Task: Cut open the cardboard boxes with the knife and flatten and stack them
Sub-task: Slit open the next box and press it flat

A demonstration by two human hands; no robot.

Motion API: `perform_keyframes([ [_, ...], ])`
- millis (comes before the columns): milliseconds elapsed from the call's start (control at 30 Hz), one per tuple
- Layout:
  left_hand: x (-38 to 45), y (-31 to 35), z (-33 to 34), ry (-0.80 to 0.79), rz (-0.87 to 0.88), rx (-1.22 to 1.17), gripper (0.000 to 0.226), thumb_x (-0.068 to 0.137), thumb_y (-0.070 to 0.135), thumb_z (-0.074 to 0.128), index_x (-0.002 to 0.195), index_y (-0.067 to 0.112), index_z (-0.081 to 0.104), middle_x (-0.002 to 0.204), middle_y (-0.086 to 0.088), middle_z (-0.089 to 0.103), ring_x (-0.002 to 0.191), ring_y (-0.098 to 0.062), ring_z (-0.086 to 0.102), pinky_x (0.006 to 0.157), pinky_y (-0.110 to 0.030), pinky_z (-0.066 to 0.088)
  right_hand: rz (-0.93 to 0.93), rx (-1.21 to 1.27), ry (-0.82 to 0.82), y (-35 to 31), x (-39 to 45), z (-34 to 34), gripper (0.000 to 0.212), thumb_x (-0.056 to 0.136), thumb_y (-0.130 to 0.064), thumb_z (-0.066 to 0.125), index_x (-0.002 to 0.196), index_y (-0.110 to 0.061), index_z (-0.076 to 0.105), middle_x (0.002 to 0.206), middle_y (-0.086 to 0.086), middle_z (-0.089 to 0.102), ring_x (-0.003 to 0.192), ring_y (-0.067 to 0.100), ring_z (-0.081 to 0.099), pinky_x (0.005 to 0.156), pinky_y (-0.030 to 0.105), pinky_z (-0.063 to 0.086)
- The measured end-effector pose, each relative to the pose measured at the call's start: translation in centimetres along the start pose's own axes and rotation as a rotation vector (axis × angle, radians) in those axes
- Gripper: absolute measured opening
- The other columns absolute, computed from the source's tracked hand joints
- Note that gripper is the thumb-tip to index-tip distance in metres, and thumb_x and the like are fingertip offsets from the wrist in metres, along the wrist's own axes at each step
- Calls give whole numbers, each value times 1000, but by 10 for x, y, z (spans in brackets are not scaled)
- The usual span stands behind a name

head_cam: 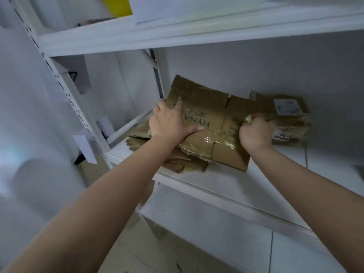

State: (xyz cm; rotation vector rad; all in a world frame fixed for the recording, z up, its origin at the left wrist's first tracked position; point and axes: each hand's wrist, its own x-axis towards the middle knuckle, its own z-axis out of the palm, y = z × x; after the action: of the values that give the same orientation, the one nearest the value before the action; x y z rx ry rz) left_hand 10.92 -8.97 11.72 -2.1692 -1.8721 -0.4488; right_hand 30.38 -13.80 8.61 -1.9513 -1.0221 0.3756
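Note:
A flattened brown cardboard box (206, 115) printed "HYNA", with shiny tape strips, lies on top of a stack of flattened boxes (183, 164) on a white shelf. My left hand (169, 121) presses flat on its left part, fingers spread. My right hand (256, 133) grips the box's right edge, fingers curled around crumpled tape and cardboard. More flattened boxes with white labels (287, 117) lie at the right of the stack. No knife is in view.
The white shelf board (256, 186) belongs to a metal rack with a perforated upright (65, 89) on the left. Another shelf (177, 30) above carries white and yellow items. White paper tags (86, 146) hang from the upright. The floor shows below.

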Motion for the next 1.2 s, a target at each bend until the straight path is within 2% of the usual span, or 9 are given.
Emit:
perform_keyframes([
  [233, 69, -95, -9, -15, -1, 18, 102, 60, 89, 52, 142, 29, 38, 128, -19, 40, 118, -40, 42, 90, -45, 45, -52, 72, -27, -84, 7, 69, 31, 98, -17, 39, 128, -12, 45, 136, 16, 28, 106, 35, 54, 88, 29, 40],
  [333, 90, -118, 4, -101, -2, -19, 101, 59, 90, 52, 140, 30, 40, 130, -21, 40, 121, -41, 41, 94, -47, 43, -43, 57, -37, -98, 11, 94, 30, 97, -16, 40, 126, -12, 47, 133, 14, 27, 108, 35, 52, 94, 32, 42],
  [500, 91, -138, 45, -279, 38, -94, 105, 60, 89, 51, 146, 31, 33, 134, -21, 40, 124, -41, 41, 99, -48, 41, 45, -168, -141, -83, 8, 130, 35, 93, -13, 42, 127, -5, 43, 137, 20, 26, 110, 38, 48, 86, 35, 41],
  [567, 87, -142, 63, -332, 58, -85, 108, 59, 91, 48, 148, 32, 30, 138, -22, 39, 126, -41, 40, 101, -49, 41, 89, -301, -174, -75, 5, 141, 43, 90, -15, 44, 131, -4, 40, 139, 21, 27, 119, 39, 40, 93, 39, 41],
  [667, 83, -145, 81, -394, 87, -52, 106, 63, 90, 46, 150, 33, 24, 148, -20, 30, 134, -41, 33, 105, -51, 35, -143, -488, -122, -73, 3, 150, 51, 92, -24, 45, 141, -17, 32, 151, 18, 19, 137, 40, 21, 108, 49, 27],
  [733, 86, -145, 88, -423, 116, -47, 100, 69, 87, 45, 150, 33, 23, 157, -18, 16, 141, -41, 22, 109, -55, 26, -355, -546, -238, -69, 5, 156, 55, 97, -34, 39, 149, -34, 19, 160, 5, -1, 146, 33, -2, 115, 52, 11],
  [800, 89, -146, 97, -448, 214, -43, 89, 79, 79, 43, 152, 36, 15, 161, -13, -1, 147, -38, 3, 113, -61, 12, -399, -587, -434, -55, 5, 168, 55, 98, -48, 32, 149, -43, 11, 160, -2, -9, 146, 26, -13, 116, 52, -1],
  [967, 71, -150, 136, -489, 386, 44, 69, 91, 70, 13, 151, 42, -5, 161, -8, -13, 147, -30, -15, 116, -59, -2, -372, -611, -508, -18, 4, 188, 58, 96, -58, 26, 148, -48, 3, 159, -5, -10, 146, 24, -15, 115, 55, -6],
  [1200, 64, -156, 161, -442, 330, -96, 66, 89, 74, 11, 148, 51, -7, 162, -3, -8, 148, -25, -9, 118, -49, 1, -415, -674, -440, -13, 0, 195, 60, 97, -48, 31, 148, -46, 0, 159, -6, -10, 146, 24, -15, 115, 54, -4],
])
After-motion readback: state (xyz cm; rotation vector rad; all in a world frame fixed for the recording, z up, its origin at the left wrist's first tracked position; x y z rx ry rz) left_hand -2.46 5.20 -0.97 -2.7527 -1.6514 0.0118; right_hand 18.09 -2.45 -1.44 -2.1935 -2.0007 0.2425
